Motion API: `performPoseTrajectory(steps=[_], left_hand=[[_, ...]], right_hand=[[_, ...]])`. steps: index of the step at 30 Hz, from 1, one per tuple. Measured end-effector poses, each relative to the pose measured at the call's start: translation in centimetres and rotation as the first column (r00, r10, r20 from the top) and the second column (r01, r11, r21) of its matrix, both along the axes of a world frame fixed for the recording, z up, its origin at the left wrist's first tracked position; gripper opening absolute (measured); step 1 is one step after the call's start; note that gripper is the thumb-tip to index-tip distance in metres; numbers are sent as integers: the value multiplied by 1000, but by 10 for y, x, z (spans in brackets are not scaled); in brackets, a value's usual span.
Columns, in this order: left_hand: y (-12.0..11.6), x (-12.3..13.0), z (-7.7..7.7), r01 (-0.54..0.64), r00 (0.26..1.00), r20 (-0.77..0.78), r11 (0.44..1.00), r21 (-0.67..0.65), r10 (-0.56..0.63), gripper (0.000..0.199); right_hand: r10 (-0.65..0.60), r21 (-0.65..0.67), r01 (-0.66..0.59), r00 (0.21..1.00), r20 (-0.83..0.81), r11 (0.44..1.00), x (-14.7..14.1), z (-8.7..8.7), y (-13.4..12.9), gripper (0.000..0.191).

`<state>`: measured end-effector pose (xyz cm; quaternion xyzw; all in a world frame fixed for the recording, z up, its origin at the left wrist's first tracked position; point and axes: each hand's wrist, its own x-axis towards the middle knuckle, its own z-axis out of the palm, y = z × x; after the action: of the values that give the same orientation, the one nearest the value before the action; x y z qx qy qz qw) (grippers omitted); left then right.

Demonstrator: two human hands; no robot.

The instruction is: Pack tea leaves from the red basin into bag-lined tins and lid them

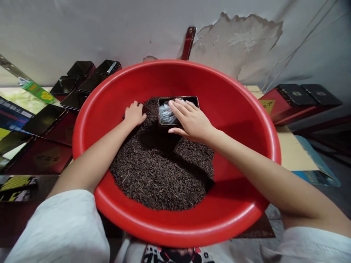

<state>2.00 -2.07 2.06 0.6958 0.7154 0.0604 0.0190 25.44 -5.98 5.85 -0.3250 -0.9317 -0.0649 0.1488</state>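
The basin [236, 109] is bright red, and the loose leaves [161, 171] heaped in it are dark brown to black. In the heap, the small tin [178, 99] is black with a silvery-grey lining. Left of the basin, the open boxes [79, 78] are glossy black inside, dark red outside.

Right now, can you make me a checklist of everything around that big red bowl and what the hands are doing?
Surface: red basin on the person's lap, tilted toward the wall.
Job's things: heap of dark loose tea leaves in the basin; small black tin with a clear liner, sitting in the leaves.
Hands: left hand curled down into the leaves; right hand flat over the tin's opening, fingers spread on the liner.
Clutter: open black tins stacked at left; red boxes with black lids at right; printed packets far left.
Cables: thin wires on the wall.
Surroundings: grey wall with peeling plaster.
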Motion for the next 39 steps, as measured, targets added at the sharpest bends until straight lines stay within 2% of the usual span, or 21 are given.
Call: performPoseTrajectory(steps=[2,5,8,12,16,18,21,25,27,29,31,32,34,36,37,39], left_hand=[[0,-14,-4,7,982,-184,987,-159,-37,59],[0,-22,-5,9,967,-246,969,-246,-71,61],[0,-14,-3,46,961,-252,961,-271,-117,51],[-2,3,-1,44,957,-265,962,-268,-118,44],[0,5,5,70,951,-275,967,-246,-139,37],[3,0,11,58,956,-275,984,-170,-104,33],[9,-13,23,-44,963,-264,999,18,48,33],[14,-29,44,-212,950,-178,951,226,255,32],[14,-36,58,-241,962,-47,915,323,270,20],[12,-42,75,-173,985,92,902,395,149,8],[8,-45,90,-49,977,204,875,481,-58,14],[6,-43,96,13,955,243,842,539,-171,22],[-1,-33,103,128,861,288,727,675,-419,36],[-9,-16,104,232,715,254,564,792,-651,37],[-14,-6,103,272,646,221,491,827,-731,33],[-24,13,99,317,552,185,410,855,-813,20]], right_hand=[[-22,21,22,1000,-8,1000,0,-1,-1,87],[-56,41,57,998,-35,998,-1,-3,-2,80],[-64,61,70,994,-91,996,-1,-4,-3,75],[-21,97,42,979,-201,994,3,-3,-3,69],[-95,112,142,933,-348,983,14,3,-3,60],[-172,95,230,895,-411,968,22,7,0,58],[-274,40,335,830,-487,942,34,11,10,55],[-352,-60,375,789,-503,925,47,4,31,49],[-372,-101,374,784,-497,922,53,-4,42,50],[-373,-127,362,772,-514,923,56,-10,51,54],[-367,-161,336,755,-543,928,58,-14,56,58],[-359,-187,308,743,-565,933,58,-14,57,61],[-320,-255,204,725,-609,945,57,-11,55,68],[-248,-320,41,724,-643,947,55,-5,50,80],[-205,-349,-50,727,-655,936,54,-2,46,91],[-128,-409,-226,725,-677,884,51,5,38,115]])
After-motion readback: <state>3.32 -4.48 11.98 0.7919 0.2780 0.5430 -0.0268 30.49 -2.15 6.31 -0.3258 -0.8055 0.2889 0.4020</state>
